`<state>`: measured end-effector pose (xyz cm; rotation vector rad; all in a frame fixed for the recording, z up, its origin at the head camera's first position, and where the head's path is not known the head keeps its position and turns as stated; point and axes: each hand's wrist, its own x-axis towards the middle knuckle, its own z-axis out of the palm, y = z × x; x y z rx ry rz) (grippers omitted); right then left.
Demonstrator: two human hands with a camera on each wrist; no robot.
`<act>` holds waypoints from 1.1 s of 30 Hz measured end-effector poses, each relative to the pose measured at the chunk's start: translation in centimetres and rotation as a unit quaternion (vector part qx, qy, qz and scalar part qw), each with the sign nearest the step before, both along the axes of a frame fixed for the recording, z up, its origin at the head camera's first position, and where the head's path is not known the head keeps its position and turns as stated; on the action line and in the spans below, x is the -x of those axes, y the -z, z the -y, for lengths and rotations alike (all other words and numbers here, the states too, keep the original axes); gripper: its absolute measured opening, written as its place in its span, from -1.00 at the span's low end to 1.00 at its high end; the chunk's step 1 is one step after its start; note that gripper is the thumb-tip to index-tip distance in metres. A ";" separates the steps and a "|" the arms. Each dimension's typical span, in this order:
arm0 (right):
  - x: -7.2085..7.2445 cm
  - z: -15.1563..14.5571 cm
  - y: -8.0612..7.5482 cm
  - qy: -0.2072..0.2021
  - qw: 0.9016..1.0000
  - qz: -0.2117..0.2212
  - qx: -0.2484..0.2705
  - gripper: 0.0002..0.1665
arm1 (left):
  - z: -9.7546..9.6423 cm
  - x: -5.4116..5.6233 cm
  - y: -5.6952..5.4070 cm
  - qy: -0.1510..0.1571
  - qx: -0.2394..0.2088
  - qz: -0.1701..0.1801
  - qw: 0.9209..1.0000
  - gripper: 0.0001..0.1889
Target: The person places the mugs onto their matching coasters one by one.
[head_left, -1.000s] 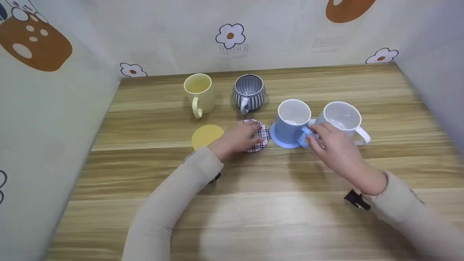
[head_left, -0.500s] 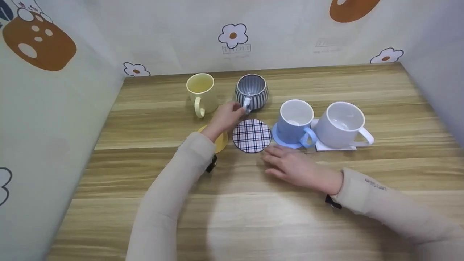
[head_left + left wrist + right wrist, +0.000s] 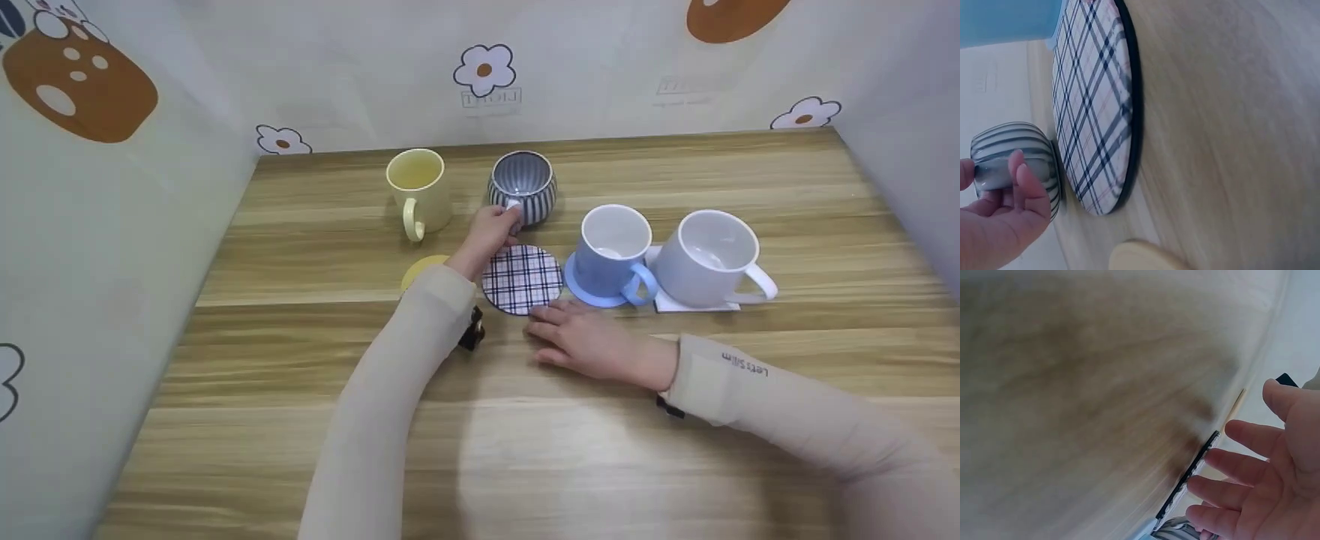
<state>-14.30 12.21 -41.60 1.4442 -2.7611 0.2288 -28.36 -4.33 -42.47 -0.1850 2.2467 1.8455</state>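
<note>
Standing upright at the rear left of the wood-grain table (image 3: 262, 360), one yellow mug (image 3: 431, 201), its handle turned toward the person. In front of it, one round yellow coaster (image 3: 418, 273), partly hidden behind the left sleeve (image 3: 390, 382); a black strap (image 3: 471, 330) shows at the cuff. Next, the left hand (image 3: 491, 231): a narrow grip, thumb and fingers pinching the handle of the striped mug (image 3: 534, 202). That mug, grey and white with vertical bands, is upright just beyond the plaid coaster (image 3: 521, 277), apart from it and to the right of the yellow mug.

The plaid coaster, round and dark-edged, lies flat between the yellow and blue coasters. At its near edge, the right hand (image 3: 589, 341): fingers extended and spread, grip wide, nothing held; whether the fingertips press the coaster cannot be told. Its sleeve (image 3: 795, 412) bears dark lettering.

Further right, one blue mug (image 3: 604, 266), white inside, upright on a round blue coaster (image 3: 600, 301), handle toward the near right. Last, one wide white mug (image 3: 690, 274) on a square-cornered white coaster (image 3: 667, 306), handle to the right.
</note>
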 end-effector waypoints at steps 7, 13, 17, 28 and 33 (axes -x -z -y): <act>0.3 -0.1 0.0 -0.016 1.000 -0.007 -0.007 -0.42 | -1.2 -0.9 -1.2 -0.038 -0.043 0.039 0.998 -0.66; 0.5 -0.1 0.0 -0.030 1.000 -0.007 -0.006 -0.46 | -1.3 11.7 16.3 -0.047 -0.047 -0.047 0.997 -0.48; 0.6 -0.1 -0.1 -0.034 0.999 -0.017 -0.001 -0.49 | -1.3 12.4 17.3 -0.053 -0.037 -0.079 0.995 -0.47; 0.6 -0.3 0.0 -0.043 0.999 -0.028 0.009 -0.54 | -1.1 3.3 6.1 -0.078 0.004 -0.117 0.990 -0.54; 0.7 -0.3 -0.1 -0.048 0.999 -0.013 0.015 -0.59 | -0.6 0.3 2.2 -0.084 0.019 -0.110 0.990 -0.57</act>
